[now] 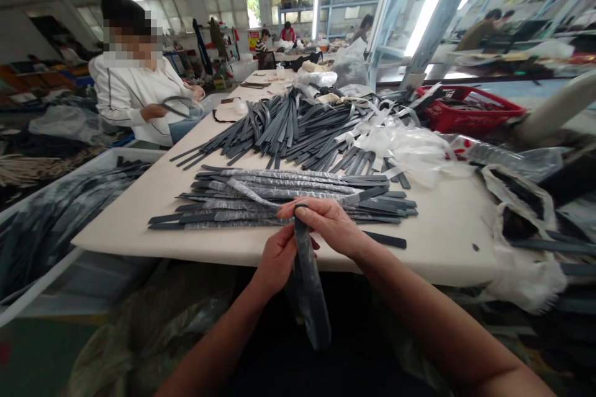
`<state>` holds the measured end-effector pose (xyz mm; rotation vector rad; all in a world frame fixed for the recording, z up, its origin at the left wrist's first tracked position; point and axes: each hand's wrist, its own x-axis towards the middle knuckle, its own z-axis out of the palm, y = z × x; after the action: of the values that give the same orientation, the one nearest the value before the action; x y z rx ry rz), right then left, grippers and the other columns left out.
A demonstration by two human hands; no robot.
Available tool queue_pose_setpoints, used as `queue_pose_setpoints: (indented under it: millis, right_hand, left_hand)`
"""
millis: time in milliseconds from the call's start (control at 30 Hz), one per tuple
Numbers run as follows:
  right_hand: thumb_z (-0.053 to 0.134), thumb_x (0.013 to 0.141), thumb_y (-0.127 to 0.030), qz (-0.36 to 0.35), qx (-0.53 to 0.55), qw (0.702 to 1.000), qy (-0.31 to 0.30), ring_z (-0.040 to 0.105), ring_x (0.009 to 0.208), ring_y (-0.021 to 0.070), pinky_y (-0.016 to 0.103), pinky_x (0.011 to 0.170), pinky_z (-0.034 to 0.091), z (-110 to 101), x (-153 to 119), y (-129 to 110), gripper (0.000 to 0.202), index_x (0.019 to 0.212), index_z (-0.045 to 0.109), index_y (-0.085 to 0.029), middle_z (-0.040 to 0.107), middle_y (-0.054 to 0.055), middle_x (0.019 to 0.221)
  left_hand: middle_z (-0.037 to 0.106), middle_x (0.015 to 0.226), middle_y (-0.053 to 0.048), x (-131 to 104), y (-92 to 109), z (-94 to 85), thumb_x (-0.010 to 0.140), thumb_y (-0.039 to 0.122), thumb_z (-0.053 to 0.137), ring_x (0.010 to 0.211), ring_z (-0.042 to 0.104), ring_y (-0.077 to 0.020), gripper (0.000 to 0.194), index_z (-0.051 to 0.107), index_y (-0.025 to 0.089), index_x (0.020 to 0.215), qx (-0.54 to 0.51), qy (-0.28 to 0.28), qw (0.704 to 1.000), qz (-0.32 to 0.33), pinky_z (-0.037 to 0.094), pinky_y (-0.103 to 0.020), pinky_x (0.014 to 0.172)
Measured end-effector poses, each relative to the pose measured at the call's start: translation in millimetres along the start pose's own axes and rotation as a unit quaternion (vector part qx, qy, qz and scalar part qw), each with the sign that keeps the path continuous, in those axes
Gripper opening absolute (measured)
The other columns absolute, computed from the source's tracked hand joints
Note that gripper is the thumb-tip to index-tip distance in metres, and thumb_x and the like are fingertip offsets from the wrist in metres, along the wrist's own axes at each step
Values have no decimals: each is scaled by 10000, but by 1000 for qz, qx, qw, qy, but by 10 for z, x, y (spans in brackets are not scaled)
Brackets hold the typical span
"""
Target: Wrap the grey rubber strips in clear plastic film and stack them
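Note:
Both hands meet at the table's front edge around one dark grey strap (311,285), whose looped lower part hangs down toward my lap. My right hand (326,220) pinches the strap's top, the thumb pressed over it. Just below and to the left, my left hand (280,254) has its fingers closed on the same strap. A pale plastic-wrapped length (254,192) runs from the fingers back over the pile. Behind the hands lies a stack of grey straps (279,189), many in clear plastic wrap. Farther back fans a heap of loose, unwrapped grey straps (288,127).
The cream table (125,236) has a rounded front edge. Clear plastic sleeves (400,142) and a red basket (470,111) lie at the right. At the left stands a white bin (65,285) of straps. A co-worker in a white top (125,90) holds a dark strap across the table.

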<state>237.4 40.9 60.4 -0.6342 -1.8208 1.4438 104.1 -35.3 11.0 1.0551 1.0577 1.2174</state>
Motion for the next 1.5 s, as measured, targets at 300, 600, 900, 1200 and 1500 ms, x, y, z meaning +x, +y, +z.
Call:
queue_pose_setpoints:
  millis: [300,600,900,1200,1500]
  right_hand:
    - [569,932,-479,-19,23,998,52,680,1031,241,411,1020,458,-41,-48,109,339,927,773,-208,764,43,1017]
    - [532,964,-443,-26,-15,1000,8,667,1097,260,493,1181,236,74,-240,184,316,898,756,-229,770,46,959]
    - [581,948,-408,3,73,994,88,599,1197,268,438,1086,400,-133,-355,268,249,901,773,-257,692,35,1244]
    - [816,714,-383,-4,77,854,515,626,657,107,171,593,537,-1385,-1001,67,178,767,774,-218,694,-6,704]
    - [685,746,-534,40,-83,853,514,668,663,139,273,630,592,-1843,-579,492,385,924,684,-193,704,14,787]
  left_hand:
    - [729,948,-97,-184,-231,-102,911,521,540,836,655,-223,430,703,149,1051,-28,-73,995,-57,502,-304,737]
    - [731,842,-67,-121,-115,17,909,452,557,807,662,-224,333,711,158,895,-8,-76,997,-17,495,-342,807]
    - [662,731,-47,-345,-274,-89,875,535,586,623,564,-155,393,692,157,885,-67,-118,986,-101,462,-294,642]
    - [721,781,-24,-142,117,-941,677,447,812,738,676,-186,349,689,170,850,-154,255,954,-17,564,-311,728]
    - [679,606,43,959,773,-1695,963,168,434,696,640,-110,237,575,147,774,-46,421,905,29,528,-271,753]
